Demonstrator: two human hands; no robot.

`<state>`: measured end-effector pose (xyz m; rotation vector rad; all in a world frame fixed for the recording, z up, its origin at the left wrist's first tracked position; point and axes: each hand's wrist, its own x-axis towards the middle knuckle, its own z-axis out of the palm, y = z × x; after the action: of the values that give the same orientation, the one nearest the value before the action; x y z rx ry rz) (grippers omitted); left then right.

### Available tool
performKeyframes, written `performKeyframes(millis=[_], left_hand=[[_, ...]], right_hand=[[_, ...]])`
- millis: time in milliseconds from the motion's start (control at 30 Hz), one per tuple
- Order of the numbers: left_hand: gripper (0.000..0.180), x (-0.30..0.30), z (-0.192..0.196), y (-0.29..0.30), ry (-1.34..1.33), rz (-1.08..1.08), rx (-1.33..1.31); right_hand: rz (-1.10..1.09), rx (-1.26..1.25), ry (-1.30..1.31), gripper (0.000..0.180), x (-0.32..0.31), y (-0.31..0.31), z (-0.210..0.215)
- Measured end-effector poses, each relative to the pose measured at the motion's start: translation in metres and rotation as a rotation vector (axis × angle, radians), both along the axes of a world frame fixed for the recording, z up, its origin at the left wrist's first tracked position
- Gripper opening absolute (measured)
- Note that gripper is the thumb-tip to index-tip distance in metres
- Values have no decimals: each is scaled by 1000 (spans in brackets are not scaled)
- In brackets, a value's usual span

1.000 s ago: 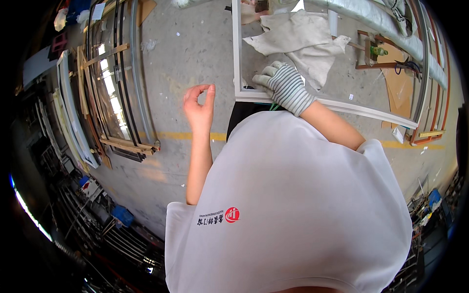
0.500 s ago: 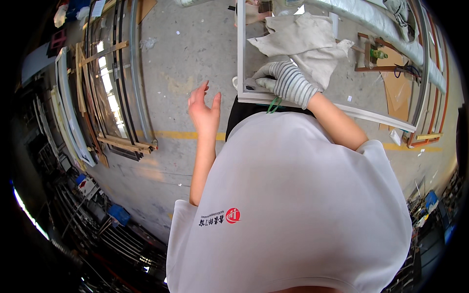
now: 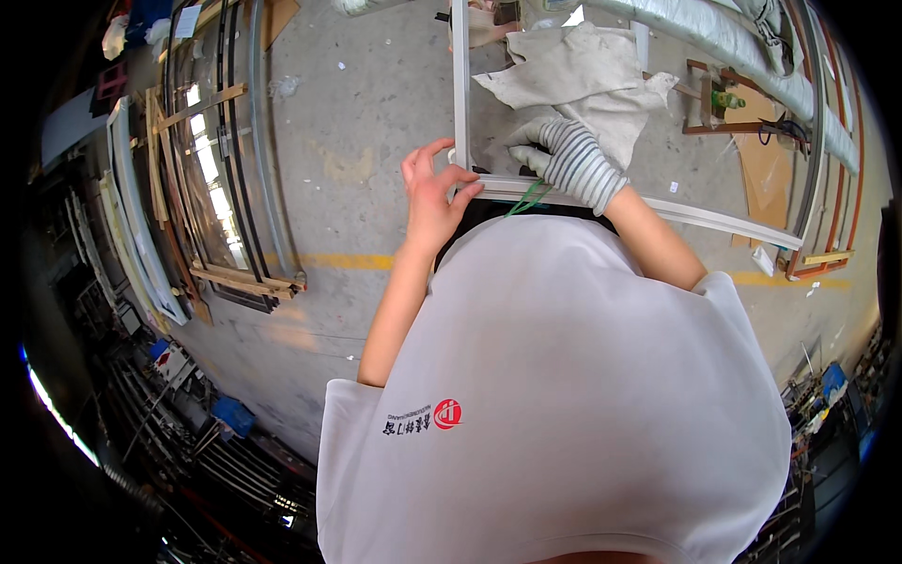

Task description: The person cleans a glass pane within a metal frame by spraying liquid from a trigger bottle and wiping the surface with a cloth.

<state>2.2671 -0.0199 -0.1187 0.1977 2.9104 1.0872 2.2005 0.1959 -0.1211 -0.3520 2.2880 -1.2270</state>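
Note:
A pale metal frame (image 3: 700,218) stretches across in front of my body, its near left corner close to my waist. My bare left hand (image 3: 435,193) is at that corner, with thumb and fingers closed around the edge of the profile. My right hand (image 3: 578,167) wears a grey-and-white striped glove and is over the near bar, right of the corner. Its fingers are curled together; what they hold, if anything, is hidden. A thin green cord (image 3: 529,197) hangs by the near bar below the glove. Inside the frame, beyond my right hand, lies a crumpled off-white cloth (image 3: 587,80).
Glass panes and long frames with wooden strips (image 3: 211,160) lie at the left. Beyond the frame's right part are a silver-wrapped roll (image 3: 705,33), a green bottle (image 3: 725,100) and brown cardboard (image 3: 763,183). A yellow line (image 3: 329,260) crosses the concrete floor.
My left hand has moved right, from free air onto the frame's corner, and its fingers have closed. My gloved right hand has shifted slightly right, away from the corner.

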Motion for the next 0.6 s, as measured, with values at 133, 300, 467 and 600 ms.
performKeyframes(millis=[133, 300, 467, 600], left_hand=[[11, 0, -4, -18, 39, 134, 78], [14, 11, -11, -54, 34, 285, 41], [12, 14, -3, -44, 85, 361, -26], [11, 16, -1, -31, 67, 351, -22]], right_hand=[[90, 57, 158, 20, 5, -2, 4], [221, 188, 311, 19, 4, -12, 6], [396, 305, 406, 17, -6, -33, 4], [516, 374, 449, 15, -17, -44, 2]])
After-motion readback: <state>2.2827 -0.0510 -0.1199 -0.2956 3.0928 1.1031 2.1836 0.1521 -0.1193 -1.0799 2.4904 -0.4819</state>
